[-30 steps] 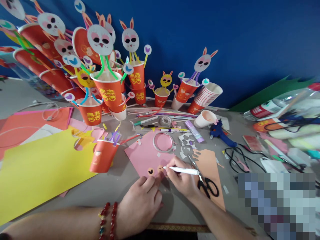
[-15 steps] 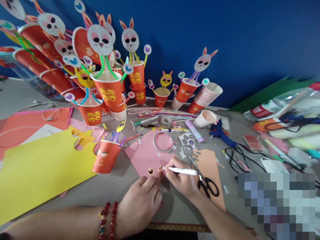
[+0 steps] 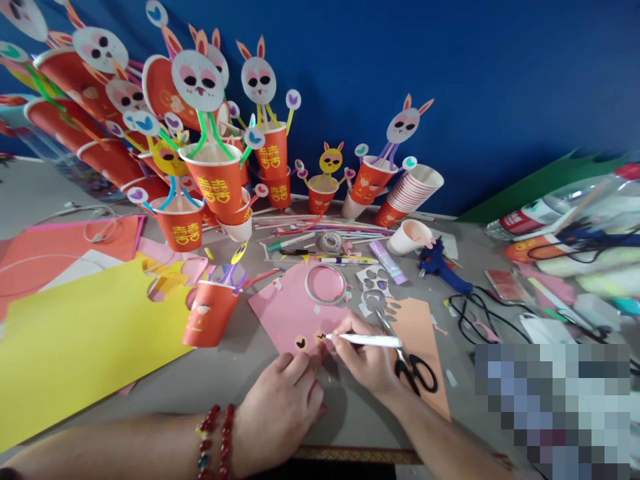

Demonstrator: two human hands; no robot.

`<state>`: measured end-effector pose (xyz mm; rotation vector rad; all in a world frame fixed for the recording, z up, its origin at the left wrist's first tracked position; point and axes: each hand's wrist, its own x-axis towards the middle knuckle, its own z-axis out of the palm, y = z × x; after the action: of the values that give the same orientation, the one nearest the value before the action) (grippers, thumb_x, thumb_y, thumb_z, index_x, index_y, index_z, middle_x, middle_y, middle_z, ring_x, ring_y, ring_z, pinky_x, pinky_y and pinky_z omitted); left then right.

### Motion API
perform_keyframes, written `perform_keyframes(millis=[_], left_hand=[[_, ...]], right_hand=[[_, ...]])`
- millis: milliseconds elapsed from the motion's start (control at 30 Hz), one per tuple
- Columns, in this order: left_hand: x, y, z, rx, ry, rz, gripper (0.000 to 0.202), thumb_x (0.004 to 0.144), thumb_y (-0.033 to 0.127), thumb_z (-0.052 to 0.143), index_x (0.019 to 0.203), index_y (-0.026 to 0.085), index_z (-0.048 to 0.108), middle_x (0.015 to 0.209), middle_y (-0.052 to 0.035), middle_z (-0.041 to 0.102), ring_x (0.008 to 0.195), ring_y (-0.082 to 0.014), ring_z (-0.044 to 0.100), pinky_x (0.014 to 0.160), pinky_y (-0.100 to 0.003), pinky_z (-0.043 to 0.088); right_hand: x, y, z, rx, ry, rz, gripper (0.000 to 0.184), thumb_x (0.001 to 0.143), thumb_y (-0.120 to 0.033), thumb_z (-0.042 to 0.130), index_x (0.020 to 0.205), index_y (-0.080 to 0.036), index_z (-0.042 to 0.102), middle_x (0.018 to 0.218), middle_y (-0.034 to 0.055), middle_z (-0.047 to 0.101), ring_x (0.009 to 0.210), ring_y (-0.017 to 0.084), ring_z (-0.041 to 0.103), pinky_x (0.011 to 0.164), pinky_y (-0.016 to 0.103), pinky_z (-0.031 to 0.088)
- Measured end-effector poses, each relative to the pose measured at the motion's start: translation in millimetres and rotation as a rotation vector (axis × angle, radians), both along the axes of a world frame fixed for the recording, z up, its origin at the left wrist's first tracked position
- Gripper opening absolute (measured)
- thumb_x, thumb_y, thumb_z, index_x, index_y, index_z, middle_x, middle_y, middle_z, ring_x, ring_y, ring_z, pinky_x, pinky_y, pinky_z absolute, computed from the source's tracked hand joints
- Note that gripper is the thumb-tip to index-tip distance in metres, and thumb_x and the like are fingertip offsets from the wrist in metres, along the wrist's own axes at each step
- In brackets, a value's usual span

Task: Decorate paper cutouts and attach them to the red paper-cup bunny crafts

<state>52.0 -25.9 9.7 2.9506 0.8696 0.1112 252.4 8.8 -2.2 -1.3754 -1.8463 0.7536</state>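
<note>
Pen [image 3: 367,340] x1 pinched in R hand [image 3: 367,365] fingers; L hand [image 3: 283,407] fingers flat by 2 orange dots [image 3: 301,342].

One head-worn view, forward and down, close above the craft table [image 3: 220,377], blue wall [image 3: 500,80] beyond.

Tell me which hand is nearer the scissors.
Right. The right hand, holding a white pen, sits beside the scissors; the left hand rests farther left, apart from them.

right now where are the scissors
In the head view, the scissors lie on the orange paper just right of the right hand, black handles toward the person, blades by the white pen.
</note>
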Motion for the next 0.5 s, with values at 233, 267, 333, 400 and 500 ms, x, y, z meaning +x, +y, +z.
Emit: perform_keyframes(millis=[233,267,333,400,500], left_hand=[[-1.3,0.0,-1.4,0.011,-0.007,0.000,0.037,0.101,0.043,0.044,0.095,0.012,0.063,0.140,-0.0213,0.054,0.114,-0.0288,0.054,0.082,-0.039,0.040],[-1.7,-0.3,-1.8,0.011,-0.007,0.001,0.037,0.101,0.043,0.044,0.096,0.012,0.063,0.140,-0.0210,0.054,0.113,-0.0287,0.054,0.082,-0.039,0.040],[-2.5,-0.9,-1.9,0.009,-0.009,0.004,0.036,0.100,0.043,0.045,0.096,0.012,0.063,0.140,-0.0206,0.054,0.113,-0.0288,0.054,0.082,-0.039,0.039],[-3.1,-1.4,-1.4,0.005,-0.011,0.002,0.035,0.100,0.043,0.045,0.094,0.013,0.062,0.139,-0.0200,0.054,0.113,-0.0290,0.054,0.084,-0.040,0.039],[-3.4,-1.9,-0.7,0.004,-0.012,0.000,0.036,0.100,0.044,0.045,0.093,0.013,0.062,0.138,-0.0196,0.056,0.113,-0.0293,0.054,0.084,-0.039,0.039]], right_hand=[[0.1,1.4,-0.4,-0.021,-0.006,0.032,0.018,0.090,-0.022,0.052,0.072,-0.023,0.050,0.060,-0.0037,0.055,0.054,0.014,0.052,0.054,0.025,0.039],[0.1,1.6,-0.7,-0.020,-0.007,0.034,0.018,0.090,-0.022,0.052,0.072,-0.023,0.050,0.060,-0.0036,0.055,0.054,0.014,0.052,0.054,0.025,0.039],[0.3,1.8,-1.1,-0.017,-0.010,0.033,0.018,0.090,-0.022,0.052,0.072,-0.023,0.050,0.061,-0.0035,0.056,0.055,0.014,0.053,0.055,0.025,0.039],[0.4,1.8,-1.0,-0.018,-0.014,0.032,0.017,0.090,-0.022,0.052,0.073,-0.023,0.050,0.061,-0.0032,0.056,0.055,0.014,0.053,0.055,0.025,0.039],[0.1,1.9,-0.1,-0.017,-0.018,0.026,0.018,0.090,-0.022,0.051,0.073,-0.023,0.049,0.060,-0.0033,0.056,0.055,0.014,0.052,0.054,0.025,0.038]])
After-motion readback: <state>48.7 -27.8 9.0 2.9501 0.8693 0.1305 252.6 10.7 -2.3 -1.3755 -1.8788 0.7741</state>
